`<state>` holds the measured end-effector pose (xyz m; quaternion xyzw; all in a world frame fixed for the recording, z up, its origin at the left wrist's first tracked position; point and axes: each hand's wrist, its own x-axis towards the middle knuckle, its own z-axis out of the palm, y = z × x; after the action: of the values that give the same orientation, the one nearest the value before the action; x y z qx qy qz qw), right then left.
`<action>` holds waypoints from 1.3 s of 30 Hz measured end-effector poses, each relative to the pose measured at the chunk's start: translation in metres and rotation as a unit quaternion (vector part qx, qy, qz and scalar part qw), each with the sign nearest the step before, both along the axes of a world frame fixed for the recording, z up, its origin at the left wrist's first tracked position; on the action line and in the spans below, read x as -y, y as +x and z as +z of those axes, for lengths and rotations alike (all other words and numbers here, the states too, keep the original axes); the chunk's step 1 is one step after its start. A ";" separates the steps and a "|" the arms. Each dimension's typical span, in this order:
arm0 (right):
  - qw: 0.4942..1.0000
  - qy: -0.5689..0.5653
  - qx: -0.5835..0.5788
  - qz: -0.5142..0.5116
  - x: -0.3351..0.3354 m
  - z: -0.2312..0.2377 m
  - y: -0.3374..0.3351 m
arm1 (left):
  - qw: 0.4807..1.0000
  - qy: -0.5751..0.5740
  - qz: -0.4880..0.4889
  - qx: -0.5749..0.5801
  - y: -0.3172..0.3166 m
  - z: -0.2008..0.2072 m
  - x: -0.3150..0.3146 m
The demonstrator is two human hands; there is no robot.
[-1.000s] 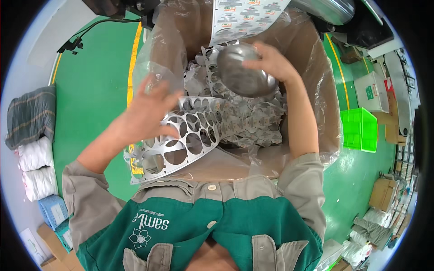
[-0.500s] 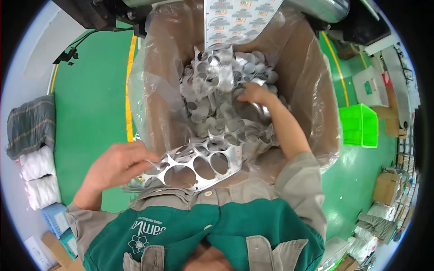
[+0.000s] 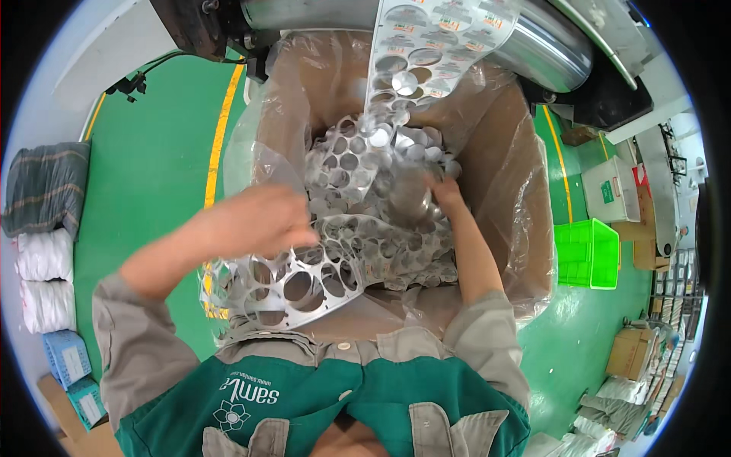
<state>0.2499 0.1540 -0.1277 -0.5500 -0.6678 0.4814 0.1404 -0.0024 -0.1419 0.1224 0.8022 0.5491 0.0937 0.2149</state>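
My left hand [image 3: 263, 219], slightly blurred, is above the left end of a punched foil web [image 3: 304, 289]. Its fingers are curled, and what they hold, if anything, is hidden. The web, full of round holes, drapes over the near side of a cardboard box [image 3: 493, 190] with a clear plastic liner. Inside the box my right hand [image 3: 447, 192] is closed at the edge of a rounded greyish thing [image 3: 411, 196], too smeared to name. Silver foil discs [image 3: 415, 141] and a crumpled punched web [image 3: 346, 156] lie around it.
A printed foil strip [image 3: 449, 46] hangs into the box from metal rollers [image 3: 544, 46] at the far side. A bright green crate [image 3: 586, 255] stands to the right. At left lie a folded dark blanket [image 3: 46, 190] and white bundles [image 3: 46, 255].
My left hand has risen and moved right, away from the web's left end. My right hand has shifted slightly down. The hanging strip now reaches lower, with punched holes and loose discs showing.
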 end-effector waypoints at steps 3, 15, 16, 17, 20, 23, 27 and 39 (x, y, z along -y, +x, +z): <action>0.955 0.077 0.239 0.158 0.013 -0.009 0.016 | 0.990 -0.084 0.035 -0.105 -0.005 -0.026 -0.072; 0.879 0.116 0.220 0.407 0.012 0.087 -0.023 | 0.911 -0.273 0.263 -0.163 -0.058 -0.349 -0.161; 0.890 0.131 0.151 0.410 0.001 0.094 -0.021 | 0.899 -0.300 0.303 -0.099 -0.061 -0.356 -0.160; 0.926 0.076 0.029 0.369 -0.010 0.106 -0.016 | 0.881 -0.323 0.343 -0.035 -0.059 -0.358 -0.156; 0.893 -0.175 -0.379 0.168 -0.019 0.145 0.005 | 0.781 -0.376 0.427 0.258 -0.063 -0.294 -0.170; 0.749 -0.266 -0.603 0.069 -0.013 0.130 0.014 | 0.805 -0.365 0.390 0.258 -0.049 -0.203 -0.185; 0.928 -0.258 -0.268 0.021 -0.007 0.008 0.026 | 0.840 -0.333 0.322 0.283 -0.033 -0.130 -0.160; 0.936 -0.033 -0.296 0.190 0.003 0.223 0.023 | 0.724 -0.147 0.505 0.446 -0.037 -0.082 -0.096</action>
<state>0.2730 0.1513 0.0948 -0.2501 -0.6718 0.6619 0.2190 -0.0391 -0.0462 0.0404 0.2298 0.7208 0.4534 0.4711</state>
